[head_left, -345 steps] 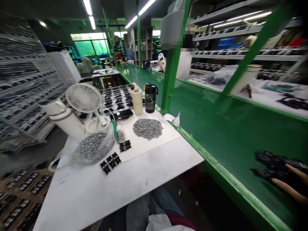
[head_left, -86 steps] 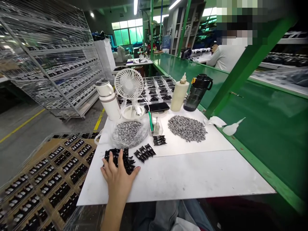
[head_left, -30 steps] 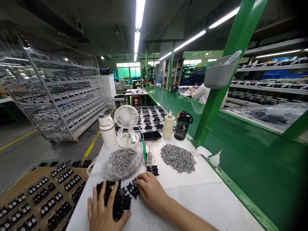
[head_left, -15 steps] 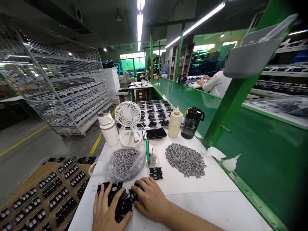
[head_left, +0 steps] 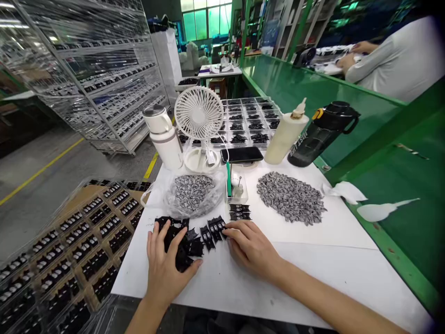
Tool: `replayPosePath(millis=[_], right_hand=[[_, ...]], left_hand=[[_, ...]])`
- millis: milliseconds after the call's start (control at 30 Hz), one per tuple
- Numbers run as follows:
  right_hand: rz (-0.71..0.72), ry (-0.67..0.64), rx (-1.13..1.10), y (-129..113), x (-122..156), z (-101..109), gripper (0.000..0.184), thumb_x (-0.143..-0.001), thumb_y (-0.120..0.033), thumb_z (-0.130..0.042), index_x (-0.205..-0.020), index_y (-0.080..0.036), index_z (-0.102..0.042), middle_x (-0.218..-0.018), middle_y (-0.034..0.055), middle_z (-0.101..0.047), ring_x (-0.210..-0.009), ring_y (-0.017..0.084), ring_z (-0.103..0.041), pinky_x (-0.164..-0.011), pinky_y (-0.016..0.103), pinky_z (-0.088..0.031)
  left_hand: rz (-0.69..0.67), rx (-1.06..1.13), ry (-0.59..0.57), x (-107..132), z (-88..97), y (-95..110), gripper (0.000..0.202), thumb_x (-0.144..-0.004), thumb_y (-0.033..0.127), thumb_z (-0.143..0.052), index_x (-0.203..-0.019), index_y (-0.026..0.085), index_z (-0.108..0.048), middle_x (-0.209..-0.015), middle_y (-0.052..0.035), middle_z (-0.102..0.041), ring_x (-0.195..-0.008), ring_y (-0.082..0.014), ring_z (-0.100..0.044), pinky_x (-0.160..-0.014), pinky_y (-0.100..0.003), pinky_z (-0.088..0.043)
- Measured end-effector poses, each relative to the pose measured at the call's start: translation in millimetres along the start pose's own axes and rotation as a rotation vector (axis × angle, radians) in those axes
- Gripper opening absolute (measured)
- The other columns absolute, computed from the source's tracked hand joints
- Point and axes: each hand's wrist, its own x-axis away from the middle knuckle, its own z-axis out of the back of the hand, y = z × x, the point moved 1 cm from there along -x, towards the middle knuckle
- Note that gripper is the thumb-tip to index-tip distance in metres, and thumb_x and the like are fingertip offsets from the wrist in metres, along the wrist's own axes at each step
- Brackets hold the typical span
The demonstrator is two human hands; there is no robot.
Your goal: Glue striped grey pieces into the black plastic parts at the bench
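Black plastic parts (head_left: 182,246): 1 heap under spread L hand (head_left: 167,260), 1 row touching loosely curled R hand (head_left: 252,246); open table (head_left: 313,283) right of R.

From here I see a white table (head_left: 313,283) carrying a white sheet (head_left: 333,229) with a heap of small grey pieces (head_left: 291,198) on it. Also on the table are a plastic bag (head_left: 193,195) of similar pieces, loose black plastic parts (head_left: 182,243), a small clear box (head_left: 237,189), a desk fan (head_left: 199,113), a white flask (head_left: 163,137), a white squeeze bottle (head_left: 285,134) and a dark water bottle (head_left: 323,134).
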Motion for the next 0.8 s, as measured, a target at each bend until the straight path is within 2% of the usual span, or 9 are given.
replayPosePath(millis=[200, 367, 667, 800], right_hand=[[0.097, -0.091, 0.074, -17.2, -16.9, -12.9, 0.030, -0.083, -0.023, -0.044, -0.111, -0.019, -0.050, -0.116, 0.0109, -0.050, -0.109, 0.025, -0.040, -0.089, 0.044, -0.035], [0.020, -0.121, 0.078, -21.6, -21.5, -23.9, 0.032, -0.079, -0.036, -0.049, -0.104, -0.017, -0.053, -0.112, 0.0123, -0.051, -0.102, 0.027, -0.043, -0.086, 0.046, -0.034], [0.002, -0.159, 0.065, -30.8, -19.0, -20.4, 0.029, -0.075, -0.033, -0.050, -0.097, -0.015, -0.053, -0.107, 0.0129, -0.052, -0.100, 0.027, -0.043, -0.084, 0.044, -0.033], [-0.022, -0.157, 0.091, -36.3, -17.0, -21.0, 0.024, -0.074, -0.026, -0.049, -0.095, -0.015, -0.054, -0.103, 0.0131, -0.053, -0.097, 0.026, -0.044, -0.082, 0.044, -0.034]], left_hand=[[-0.072, 0.058, 0.063, 4.1, 4.7, -3.0, 0.042, -0.069, 0.032, -0.052, -0.110, 0.023, -0.052, -0.130, -0.0098, -0.033, -0.127, -0.0370, -0.016, -0.101, -0.056, -0.014], [-0.103, 0.041, 0.034, 1.3, 1.9, 0.9, 0.041, -0.068, 0.033, -0.055, -0.108, 0.026, -0.056, -0.131, -0.0083, -0.032, -0.127, -0.0383, -0.014, -0.101, -0.058, -0.012], [-0.098, 0.061, 0.039, 1.8, 0.6, -1.0, 0.044, -0.069, 0.033, -0.053, -0.112, 0.023, -0.054, -0.132, -0.0096, -0.031, -0.127, -0.0385, -0.014, -0.100, -0.058, -0.013], [-0.069, 0.050, 0.023, 2.5, 1.8, -0.4, 0.044, -0.070, 0.033, -0.051, -0.112, 0.023, -0.053, -0.132, -0.0092, -0.031, -0.127, -0.0378, -0.014, -0.101, -0.057, -0.014]])
